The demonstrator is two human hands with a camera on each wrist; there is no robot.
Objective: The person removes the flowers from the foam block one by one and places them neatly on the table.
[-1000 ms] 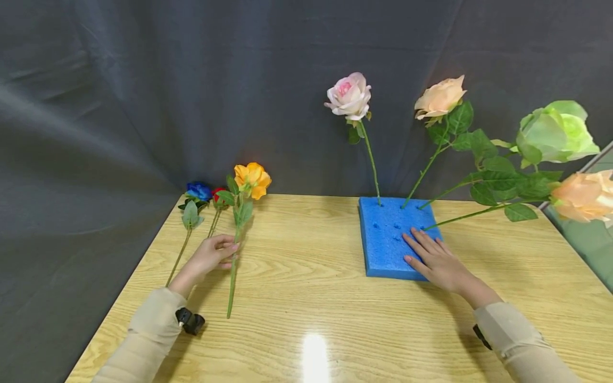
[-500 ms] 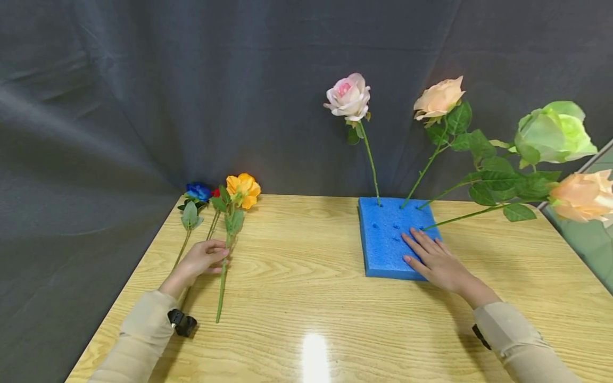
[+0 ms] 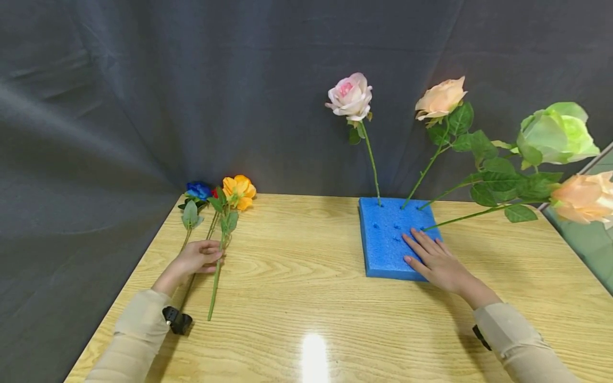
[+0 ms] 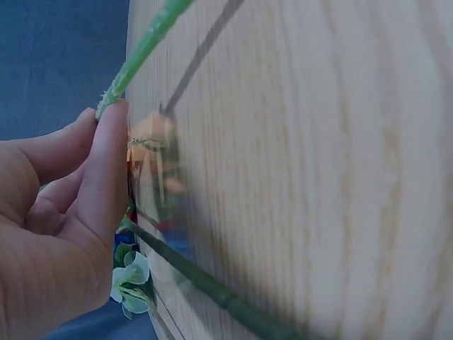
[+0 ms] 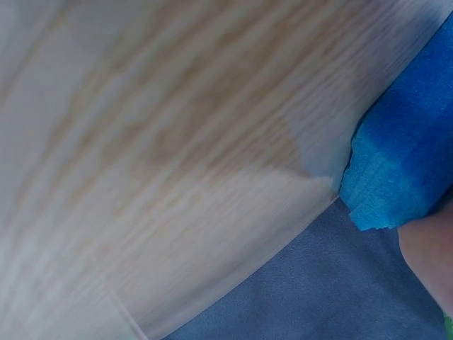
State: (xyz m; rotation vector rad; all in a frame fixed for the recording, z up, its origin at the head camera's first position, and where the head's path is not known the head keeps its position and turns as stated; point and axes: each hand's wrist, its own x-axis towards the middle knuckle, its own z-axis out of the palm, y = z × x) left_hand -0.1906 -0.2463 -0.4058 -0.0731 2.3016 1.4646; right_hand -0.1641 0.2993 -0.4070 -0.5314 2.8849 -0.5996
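Observation:
My left hand [image 3: 191, 259] pinches the green stem [image 4: 145, 49] of a yellow-orange rose [image 3: 239, 191] between thumb and fingers. The stem slants over the left side of the table, its lower end toward me. Beside it lie a blue rose [image 3: 198, 190] and a red flower [image 3: 215, 193], the red one mostly hidden behind the orange rose's leaves. My right hand [image 3: 438, 266] rests with fingers spread on the right part of a blue foam block [image 3: 383, 258]. In the right wrist view, the block's edge [image 5: 403, 156] shows beside part of the hand.
Stuck in the block's holes are a pale pink rose [image 3: 351, 97], a peach rose [image 3: 441, 98], a green rose [image 3: 555, 133] and another peach rose [image 3: 584, 197] leaning right. Several other holes show in the foam. A dark curtain [image 3: 287, 106] hangs behind the wooden table [image 3: 297, 298].
My left hand has moved left with the orange rose, bringing its bloom lower and closer to the red and blue flowers. The right hand and the foam block stay put.

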